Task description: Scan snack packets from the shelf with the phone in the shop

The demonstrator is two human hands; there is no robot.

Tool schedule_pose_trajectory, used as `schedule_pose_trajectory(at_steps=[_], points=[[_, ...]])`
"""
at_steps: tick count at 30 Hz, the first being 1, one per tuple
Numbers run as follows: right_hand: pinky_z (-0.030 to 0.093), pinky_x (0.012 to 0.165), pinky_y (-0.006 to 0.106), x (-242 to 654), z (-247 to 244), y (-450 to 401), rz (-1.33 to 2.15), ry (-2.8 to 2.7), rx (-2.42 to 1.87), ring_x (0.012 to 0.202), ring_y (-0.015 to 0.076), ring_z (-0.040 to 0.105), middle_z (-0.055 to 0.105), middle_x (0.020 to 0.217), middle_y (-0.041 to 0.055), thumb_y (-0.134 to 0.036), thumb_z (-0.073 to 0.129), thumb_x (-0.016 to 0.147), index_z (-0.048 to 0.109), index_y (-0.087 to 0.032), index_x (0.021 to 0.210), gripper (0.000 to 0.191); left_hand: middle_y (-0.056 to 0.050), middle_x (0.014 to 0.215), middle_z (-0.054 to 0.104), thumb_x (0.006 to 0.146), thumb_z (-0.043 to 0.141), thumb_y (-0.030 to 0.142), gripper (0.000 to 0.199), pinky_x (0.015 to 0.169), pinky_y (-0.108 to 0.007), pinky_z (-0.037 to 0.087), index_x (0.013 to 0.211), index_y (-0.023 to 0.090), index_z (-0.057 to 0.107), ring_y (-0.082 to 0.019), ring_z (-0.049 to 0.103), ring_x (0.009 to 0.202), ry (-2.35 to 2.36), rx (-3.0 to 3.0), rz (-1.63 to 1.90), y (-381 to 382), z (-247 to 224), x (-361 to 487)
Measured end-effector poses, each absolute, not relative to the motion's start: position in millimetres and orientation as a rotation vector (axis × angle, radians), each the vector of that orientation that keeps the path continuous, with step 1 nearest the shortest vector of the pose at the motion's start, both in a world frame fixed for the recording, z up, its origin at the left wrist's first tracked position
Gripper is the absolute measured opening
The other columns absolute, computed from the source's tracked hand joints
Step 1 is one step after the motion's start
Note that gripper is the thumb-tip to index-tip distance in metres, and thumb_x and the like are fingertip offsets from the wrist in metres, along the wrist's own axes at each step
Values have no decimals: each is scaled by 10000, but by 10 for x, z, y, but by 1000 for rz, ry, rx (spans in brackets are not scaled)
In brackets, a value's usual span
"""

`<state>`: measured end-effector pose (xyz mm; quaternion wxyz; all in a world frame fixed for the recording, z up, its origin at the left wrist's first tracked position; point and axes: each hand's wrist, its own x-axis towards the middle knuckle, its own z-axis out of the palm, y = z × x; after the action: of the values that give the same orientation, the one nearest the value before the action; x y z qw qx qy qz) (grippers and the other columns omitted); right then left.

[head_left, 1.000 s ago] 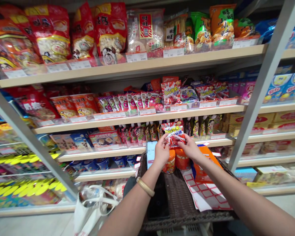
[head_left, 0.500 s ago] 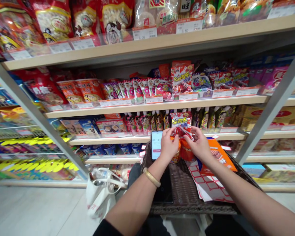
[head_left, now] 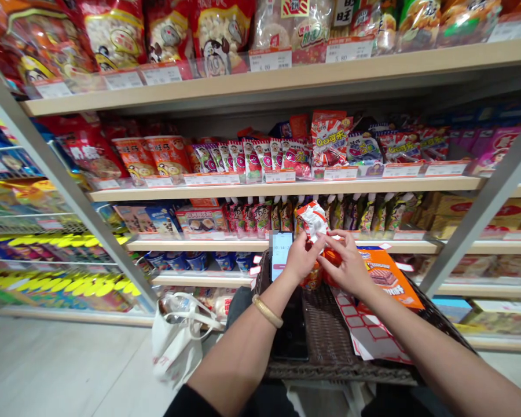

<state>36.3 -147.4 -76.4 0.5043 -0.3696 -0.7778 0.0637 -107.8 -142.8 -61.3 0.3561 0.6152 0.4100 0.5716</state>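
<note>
A small red and white candy packet (head_left: 313, 220) is held up between both hands above a dark woven stool (head_left: 325, 324). My left hand (head_left: 303, 258) pinches its lower left side, and a gold bangle (head_left: 267, 311) circles that wrist. Fingers of my right hand (head_left: 345, 263) close on the packet's lower right edge. Behind and below the hands stand red-orange containers (head_left: 311, 279), partly hidden. A lit phone (head_left: 281, 255) stands upright left of my left hand. To the right of my right hand lies an orange snack package (head_left: 388, 277).
Shelves (head_left: 286, 190) full of packaged snacks rise in front. A white bag (head_left: 178, 339) rests on the floor at left. A dark flat device (head_left: 290, 333) and a red-and-white patterned sheet (head_left: 371, 333) lie on the stool.
The packet has turned and crumpled, showing more white where its printed front faced the camera. Both hands have drawn closer together around it. The view has shifted slightly.
</note>
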Motion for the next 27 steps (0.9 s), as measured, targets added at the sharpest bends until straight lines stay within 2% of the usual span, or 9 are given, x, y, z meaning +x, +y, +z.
schedule_pose_trajectory(at_steps=[4, 10, 19, 27], points=[[525, 943, 494, 356, -802, -1481, 55, -1958, -831, 976, 238, 607, 391, 1321, 122, -312, 636, 846, 630, -256, 1254, 411, -104, 996, 748, 840, 646, 363, 273, 866, -330, 519, 984, 131, 656, -216, 687, 907, 1089, 1452, 1564, -1415, -593, -1079], [513, 982, 493, 364, -776, -1532, -61, -2062, -773, 1142, 284, 534, 359, 1346, 119, -272, 638, 853, 616, -268, 1277, 425, -111, 1009, 752, 863, 612, 479, 371, 865, -320, 511, 985, 135, 676, -228, 687, 950, 1098, 1360, 1622, -1389, -599, -1104], [533, 953, 478, 385, -792, -1538, -34, -2039, -731, 1090, 258, 549, 350, 1344, 112, -212, 625, 849, 575, -270, 1302, 459, -105, 916, 755, 885, 520, 597, 498, 809, -322, 524, 925, 123, 667, -212, 685, 841, 1010, 1240, 1660, -1386, -627, -1128], [531, 965, 482, 391, -799, -1541, -26, -2035, -722, 1074, 247, 561, 334, 1356, 110, -201, 617, 857, 564, -274, 1312, 464, -135, 1027, 765, 869, 505, 651, 578, 907, -353, 514, 960, 117, 704, -251, 695, 988, 944, 1248, 1675, -1465, -543, -1125]])
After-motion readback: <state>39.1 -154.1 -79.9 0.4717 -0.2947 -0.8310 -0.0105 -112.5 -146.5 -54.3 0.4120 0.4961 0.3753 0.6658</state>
